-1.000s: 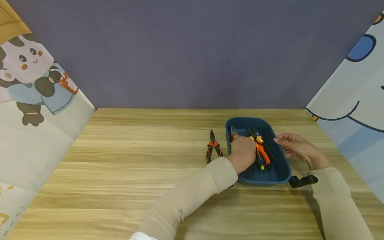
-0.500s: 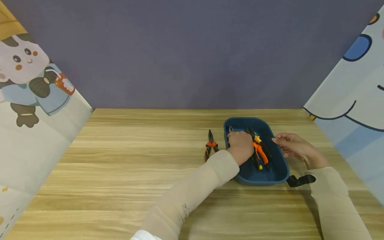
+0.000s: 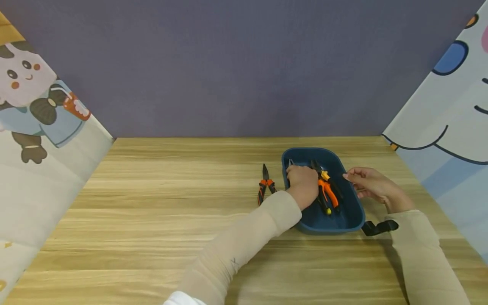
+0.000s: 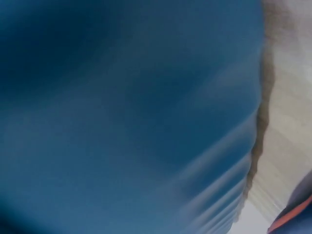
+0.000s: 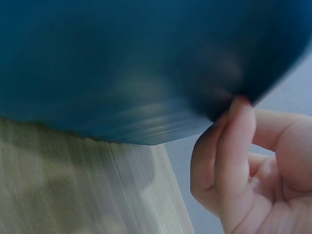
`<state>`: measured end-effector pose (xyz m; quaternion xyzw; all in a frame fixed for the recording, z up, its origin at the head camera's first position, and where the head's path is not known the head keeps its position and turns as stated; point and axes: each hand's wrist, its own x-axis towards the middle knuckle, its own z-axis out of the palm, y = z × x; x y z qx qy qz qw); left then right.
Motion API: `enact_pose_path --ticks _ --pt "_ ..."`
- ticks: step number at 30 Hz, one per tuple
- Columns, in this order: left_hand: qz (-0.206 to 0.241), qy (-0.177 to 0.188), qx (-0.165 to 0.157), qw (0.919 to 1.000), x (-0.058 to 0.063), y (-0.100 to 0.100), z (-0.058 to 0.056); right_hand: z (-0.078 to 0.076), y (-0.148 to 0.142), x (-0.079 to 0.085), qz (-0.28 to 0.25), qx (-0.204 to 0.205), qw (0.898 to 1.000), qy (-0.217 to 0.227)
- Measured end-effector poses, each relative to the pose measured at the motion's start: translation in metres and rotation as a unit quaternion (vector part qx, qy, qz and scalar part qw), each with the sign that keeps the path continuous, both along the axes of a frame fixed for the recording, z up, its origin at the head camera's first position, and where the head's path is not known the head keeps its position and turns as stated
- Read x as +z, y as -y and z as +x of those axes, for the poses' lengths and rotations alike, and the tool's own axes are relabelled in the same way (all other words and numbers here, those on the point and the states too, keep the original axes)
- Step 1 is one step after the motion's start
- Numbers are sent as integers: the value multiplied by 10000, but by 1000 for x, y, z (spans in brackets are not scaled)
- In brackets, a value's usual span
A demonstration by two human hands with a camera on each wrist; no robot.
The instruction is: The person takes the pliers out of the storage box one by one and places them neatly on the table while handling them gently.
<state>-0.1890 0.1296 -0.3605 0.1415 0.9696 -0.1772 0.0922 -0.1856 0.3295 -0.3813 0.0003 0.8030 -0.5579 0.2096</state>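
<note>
My left hand (image 3: 303,181) reaches into the blue plastic basket (image 3: 350,214) and grips pliers (image 3: 291,162) along its left side. Only the metal nose shows; the handles and my fingertips are hidden beneath the hand. At the basket's right rim my right hand (image 3: 367,185) pinches the edge between thumb and fingers. The right wrist view has its curled fingers (image 5: 236,141) against the blue wall. Beside my left hand lie orange-handled pliers (image 3: 328,194) and black-and-yellow pliers (image 3: 334,186) in the basket. The left wrist view is mostly filled by the basket's outer wall (image 4: 146,122).
Long-nose pliers (image 3: 265,181) with orange-and-black handles lie on the wooden table (image 3: 171,203), left of the basket. A black strap-like piece (image 3: 377,228) projects by my right wrist. A grey panel (image 3: 244,72) stands at the back, with printed panels on both sides.
My left hand has shifted slightly back and left over the pliers, covering more of them. The right hand keeps its place at the rim. The whole head view has drifted a little.
</note>
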Motion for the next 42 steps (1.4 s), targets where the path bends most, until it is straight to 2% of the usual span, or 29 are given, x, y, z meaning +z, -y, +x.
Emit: enact_pose_path --ticks 9,16,23,30,33,39,42 --pt "439 -28 -39 9990 -4 -2 -2 0 -3 -2 91 9 10000 -24" --pt "439 153 -275 9985 1 3 -4 0 -4 -3 77 -3 10000 -21" --pt "708 437 132 9964 7 3 -6 0 -3 0 60 14 10000 4" --pt "832 300 269 9957 5 5 -9 -3 -1 2 -6 61 10000 -36" --pt "1024 240 232 9942 4 7 -11 -3 -1 2 -24 76 9999 -79" --pt "1347 396 -24 9901 1 11 -12 -2 -1 0 -19 58 10000 -56" --pt "1446 420 -53 9886 0 12 -13 -1 -2 0 19 56 10000 -48"
